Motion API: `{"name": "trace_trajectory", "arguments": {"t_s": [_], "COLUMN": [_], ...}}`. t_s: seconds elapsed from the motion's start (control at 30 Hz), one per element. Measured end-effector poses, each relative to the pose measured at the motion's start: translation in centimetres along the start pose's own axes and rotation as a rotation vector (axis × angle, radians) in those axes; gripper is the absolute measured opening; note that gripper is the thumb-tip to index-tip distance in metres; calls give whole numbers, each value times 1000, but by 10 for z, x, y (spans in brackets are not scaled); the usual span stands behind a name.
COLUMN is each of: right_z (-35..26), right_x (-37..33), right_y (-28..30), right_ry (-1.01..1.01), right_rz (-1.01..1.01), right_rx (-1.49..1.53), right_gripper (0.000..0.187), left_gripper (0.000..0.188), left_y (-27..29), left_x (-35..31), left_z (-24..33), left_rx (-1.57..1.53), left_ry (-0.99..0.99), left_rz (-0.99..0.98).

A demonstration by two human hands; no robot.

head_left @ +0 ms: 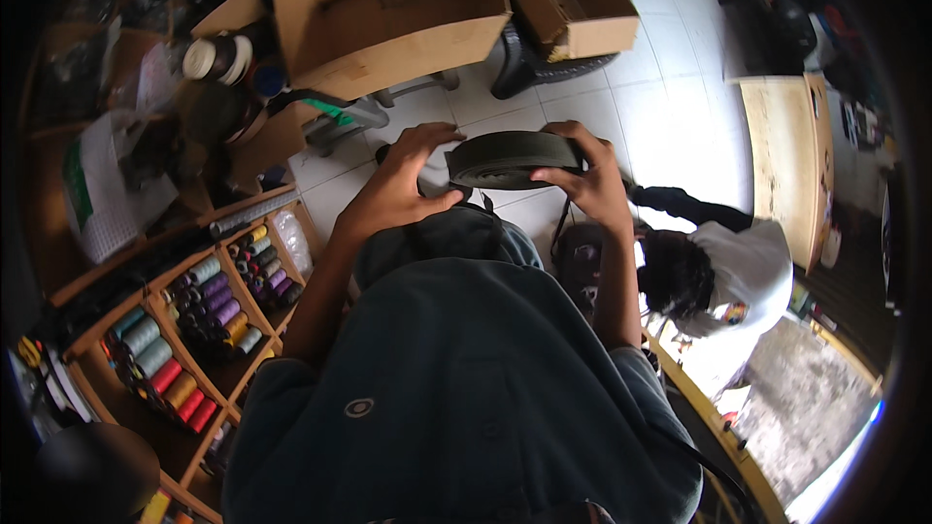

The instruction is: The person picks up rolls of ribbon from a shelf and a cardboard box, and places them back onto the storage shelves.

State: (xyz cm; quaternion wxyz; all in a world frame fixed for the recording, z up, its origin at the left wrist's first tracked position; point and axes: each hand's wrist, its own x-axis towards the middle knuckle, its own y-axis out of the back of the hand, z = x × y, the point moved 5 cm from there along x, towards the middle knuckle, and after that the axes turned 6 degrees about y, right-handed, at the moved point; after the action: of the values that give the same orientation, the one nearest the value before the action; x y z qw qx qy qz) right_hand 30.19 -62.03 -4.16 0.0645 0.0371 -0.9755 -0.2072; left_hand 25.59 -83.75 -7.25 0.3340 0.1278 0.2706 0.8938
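Observation:
A flat coil of dark olive webbing is held up in front of my chest, its wound layers showing on the lower side. My right hand grips its right end, with the thumb underneath and the fingers over the top. At the left end, my left hand curves in a C shape, fingertips at the upper edge and thumb at the lower one. A pale patch shows inside that curve; I cannot make out what it is. Below the coil hangs a dark bag against my dark green shirt.
Two open cardboard boxes stand ahead. At left, a wooden rack holds several thread cones. To the right, a person in a white shirt bends forward beside a wooden cabinet. Pale tiles cover the floor.

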Motion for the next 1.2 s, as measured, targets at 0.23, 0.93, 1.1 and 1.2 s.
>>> {"name": "trace_trajectory", "arguments": {"t_s": [0.23,0.93,1.1,1.2], "right_z": [-1,54,54,70], "right_x": [0,40,30,16], "right_y": [14,127,183,209], "right_ry": [105,-73,-152,-186], "right_rz": [123,1058,853,1024], "right_rx": [54,271,-179,-201], "right_gripper": [45,51,53,51], "left_gripper": [37,50,46,37], "left_y": [-12,-38,-75,-125], "left_x": [70,293,358,378], "left_z": [49,50,134,163], "left_rx": [-346,-955,-392,-82], "left_ry": [41,-14,-319,-428], "left_rz": [-147,-161,-699,-828]}}
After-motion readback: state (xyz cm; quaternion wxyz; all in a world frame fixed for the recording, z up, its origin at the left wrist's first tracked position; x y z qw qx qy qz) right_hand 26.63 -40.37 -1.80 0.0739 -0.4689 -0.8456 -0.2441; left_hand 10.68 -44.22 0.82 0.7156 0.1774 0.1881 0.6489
